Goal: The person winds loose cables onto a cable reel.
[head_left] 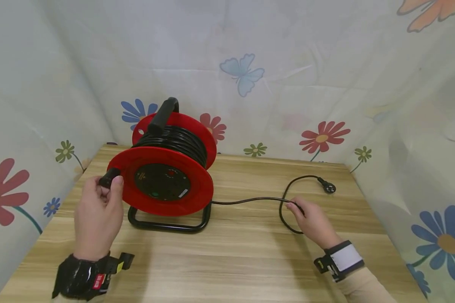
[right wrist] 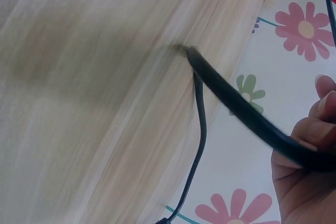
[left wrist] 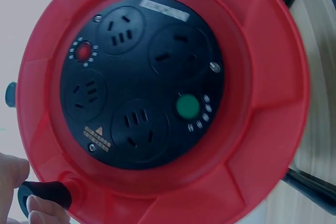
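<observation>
A red extension cord reel (head_left: 163,168) stands on a black tube frame (head_left: 167,227) at the left of the table, with black cable (head_left: 174,139) wound on its drum. My left hand (head_left: 100,210) grips the black crank knob (left wrist: 50,193) at the edge of the reel's front disc. Sockets, a red button and a green button (left wrist: 187,106) show on the disc's dark centre panel. My right hand (head_left: 312,219) pinches the loose cord (head_left: 250,200) that runs out from the reel. Beyond that hand the cord loops over the table to a black plug (head_left: 327,187).
The wood-grain table (head_left: 227,261) is bounded at the back and both sides by a pale curtain (head_left: 288,101) with printed flowers and a butterfly. A black carrying handle (head_left: 164,115) rises over the top of the reel. Each wrist wears a strapped-on camera.
</observation>
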Demonstrator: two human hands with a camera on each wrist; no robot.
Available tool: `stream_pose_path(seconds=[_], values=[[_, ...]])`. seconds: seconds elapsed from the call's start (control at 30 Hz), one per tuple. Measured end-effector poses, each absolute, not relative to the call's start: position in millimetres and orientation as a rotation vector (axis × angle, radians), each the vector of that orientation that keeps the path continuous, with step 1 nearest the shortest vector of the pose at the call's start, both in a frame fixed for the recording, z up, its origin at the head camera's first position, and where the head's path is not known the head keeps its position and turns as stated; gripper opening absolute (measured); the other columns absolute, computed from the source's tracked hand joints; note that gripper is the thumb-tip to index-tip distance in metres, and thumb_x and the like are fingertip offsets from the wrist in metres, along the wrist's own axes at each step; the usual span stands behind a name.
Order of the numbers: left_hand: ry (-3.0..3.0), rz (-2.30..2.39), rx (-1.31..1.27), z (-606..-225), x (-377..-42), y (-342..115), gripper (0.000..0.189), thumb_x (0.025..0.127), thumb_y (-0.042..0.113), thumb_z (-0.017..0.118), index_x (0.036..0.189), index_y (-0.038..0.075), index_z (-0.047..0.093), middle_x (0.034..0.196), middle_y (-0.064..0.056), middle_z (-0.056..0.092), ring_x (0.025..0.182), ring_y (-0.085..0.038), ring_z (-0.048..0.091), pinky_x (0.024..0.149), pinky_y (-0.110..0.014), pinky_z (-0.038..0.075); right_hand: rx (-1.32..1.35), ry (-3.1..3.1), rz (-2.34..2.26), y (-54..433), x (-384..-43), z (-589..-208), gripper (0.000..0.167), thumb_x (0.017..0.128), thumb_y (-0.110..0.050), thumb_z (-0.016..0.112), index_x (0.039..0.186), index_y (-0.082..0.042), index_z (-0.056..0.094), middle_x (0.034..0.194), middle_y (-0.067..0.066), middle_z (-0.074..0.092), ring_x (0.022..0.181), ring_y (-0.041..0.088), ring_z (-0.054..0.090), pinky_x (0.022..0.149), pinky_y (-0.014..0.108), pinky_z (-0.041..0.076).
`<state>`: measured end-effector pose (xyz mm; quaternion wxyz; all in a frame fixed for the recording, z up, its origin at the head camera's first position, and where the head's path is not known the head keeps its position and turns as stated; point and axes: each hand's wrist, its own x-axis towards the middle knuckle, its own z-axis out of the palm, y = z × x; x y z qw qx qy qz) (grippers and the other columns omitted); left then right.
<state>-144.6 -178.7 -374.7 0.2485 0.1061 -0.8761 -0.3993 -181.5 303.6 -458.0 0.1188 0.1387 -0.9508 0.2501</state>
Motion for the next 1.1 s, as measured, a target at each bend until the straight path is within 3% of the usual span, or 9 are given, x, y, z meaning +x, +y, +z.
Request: stream_pose_path(seconds=[0.23, 0.47, 0.67, 1.1], values=[[-2.377, -1.088, 0.239, -361.3, -146.3, -169.3, 0.052, 0.098, 0.046, 0.048, 0.126, 0.003, 0.045, 0.078, -0.010, 0.049, 0.069, -0.023, 0.045, 0.053, -0.033, 0.035, 0.368, -2.825, 0.802, 302.9, -179.1, -459.1, 0.029, 0.102, -0.036, 0.045, 0.085, -0.014, 0.054, 0.063, -0.005, 0.040, 0.054, 0.011, 0.039, 0.050, 0.028, 0.035], [-2.339, -1.059, 0.187, -349.3, -147.7, -157.0, 0.046, 0.098, 0.047, 0.047, 0.117, 0.004, 0.045, 0.075, -0.010, 0.048, 0.065, -0.024, 0.044, 0.052, -0.035, 0.033, 0.366, -2.851, 0.839, 299.3, -178.1, -460.6, 0.032, 0.103, -0.033, 0.045, 0.087, -0.009, 0.059, 0.070, 0.000, 0.055, 0.058, 0.012, 0.045, 0.055, 0.031, 0.041], [-2.351, -1.007, 0.120, -339.3, -148.3, -148.4, 0.040, 0.100, 0.043, 0.045, 0.109, 0.004, 0.048, 0.072, -0.009, 0.049, 0.062, -0.025, 0.046, 0.050, -0.036, 0.036, 0.364, -2.859, 0.852, 297.8, -178.4, -460.5, 0.035, 0.102, -0.037, 0.045, 0.078, -0.013, 0.051, 0.062, -0.006, 0.041, 0.051, 0.010, 0.038, 0.047, 0.028, 0.033], [-2.403, -0.828, 0.020, -336.1, -149.1, -126.7, 0.038, 0.101, 0.041, 0.044, 0.104, 0.003, 0.048, 0.064, -0.009, 0.051, 0.047, -0.022, 0.042, 0.043, -0.033, 0.034, 0.399, -2.879, 0.857, 295.8, -176.9, -461.8, 0.037, 0.101, -0.042, 0.045, 0.074, -0.017, 0.047, 0.058, -0.007, 0.035, 0.048, 0.007, 0.033, 0.045, 0.026, 0.031]])
